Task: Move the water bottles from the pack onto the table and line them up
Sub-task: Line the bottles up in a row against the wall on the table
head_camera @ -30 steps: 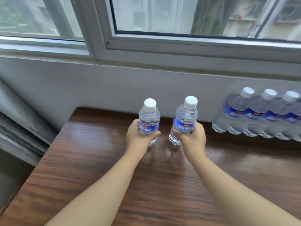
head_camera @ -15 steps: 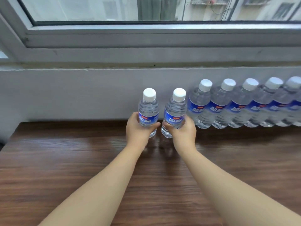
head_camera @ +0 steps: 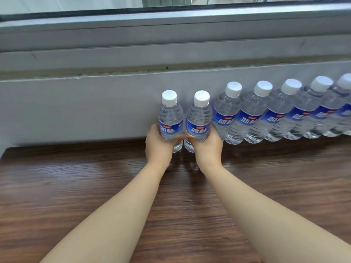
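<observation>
- At the back of the wooden table (head_camera: 76, 186), by the grey wall (head_camera: 76, 107), a row of bottles (head_camera: 281, 114) stands side by side.
- Left hand (head_camera: 158, 144) has its fingers curled round the left bottle (head_camera: 170, 118).
- Right hand (head_camera: 208, 146) has its fingers curled round the right bottle (head_camera: 198, 120).
- Both held bottles are upright, just beside each other, at the row's left end.
- Each bottle has a white cap and blue label.

both bare forearms reach forward side by side; left hand (head_camera: 158, 145) and right hand (head_camera: 208, 146) each curl around something, thumbs nearly touching.
</observation>
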